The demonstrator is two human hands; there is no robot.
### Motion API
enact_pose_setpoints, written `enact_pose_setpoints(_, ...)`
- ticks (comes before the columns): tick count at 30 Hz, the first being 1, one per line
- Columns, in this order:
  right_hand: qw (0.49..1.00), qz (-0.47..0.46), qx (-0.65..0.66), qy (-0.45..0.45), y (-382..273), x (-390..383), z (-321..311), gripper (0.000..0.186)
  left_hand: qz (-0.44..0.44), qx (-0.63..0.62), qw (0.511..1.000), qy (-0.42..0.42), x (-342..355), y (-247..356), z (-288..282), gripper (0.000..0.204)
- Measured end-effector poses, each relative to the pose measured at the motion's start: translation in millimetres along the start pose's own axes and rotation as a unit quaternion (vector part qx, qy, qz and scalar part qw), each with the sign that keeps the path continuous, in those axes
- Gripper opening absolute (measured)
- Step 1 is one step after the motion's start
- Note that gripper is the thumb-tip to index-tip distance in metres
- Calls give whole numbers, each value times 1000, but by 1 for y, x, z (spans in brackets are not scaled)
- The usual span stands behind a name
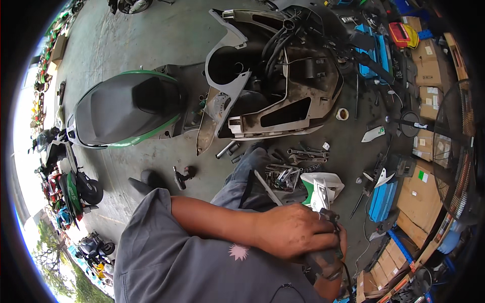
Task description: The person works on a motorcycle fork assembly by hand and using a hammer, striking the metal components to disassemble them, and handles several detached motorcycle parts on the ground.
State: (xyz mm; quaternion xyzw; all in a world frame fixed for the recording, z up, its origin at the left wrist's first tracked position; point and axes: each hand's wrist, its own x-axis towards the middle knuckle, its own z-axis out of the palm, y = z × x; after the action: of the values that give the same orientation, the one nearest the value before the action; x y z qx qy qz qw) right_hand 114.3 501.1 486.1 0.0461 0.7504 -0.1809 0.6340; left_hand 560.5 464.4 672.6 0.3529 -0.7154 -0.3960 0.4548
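At the far left, a green-and-black motorcycle (71,196) stands among others parked near the bright edge. A scooter (129,103) with a dark seat and green trim spans the upper middle, its front framework exposed. Below it, a power drill (180,178) lies on the floor. Right of centre, a socket set (284,178) lies beside loose wrenches (306,154). The left hand (295,231) curls its fingers over a dark object (330,216), located before the lower shirt, near a white-and-green panel (323,188). The right hand (343,239) lies beyond, mostly hidden; its grip cannot be told. Farther right are a blue case (383,202), cardboard boxes (420,198) and a fan (449,151).
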Motion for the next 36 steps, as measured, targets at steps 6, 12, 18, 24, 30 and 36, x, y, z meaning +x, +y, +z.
enact_pose_setpoints(6,932,202,299,12,-26,-19,-5,27,-192,-73,978,46,-3,-48,-28,52)
enact_pose_setpoints(12,969,69,154,-181,-70,-60,74,36,-88,18,996,-12,39,-84,22,37)
enact_pose_setpoints(18,984,-144,-58,-87,-97,-108,174,34,48,-23,990,-132,66,-72,69,25)
enact_pose_setpoints(24,977,-135,-111,-126,-104,-124,236,30,29,-107,972,-207,64,-90,27,36)
enact_pose_setpoints(30,971,-52,-96,-212,-133,-134,171,40,-95,116,980,129,50,-111,-129,33)
enact_pose_setpoints(36,961,-69,-123,-238,-138,-160,111,46,-336,409,845,80,18,-177,-217,20)
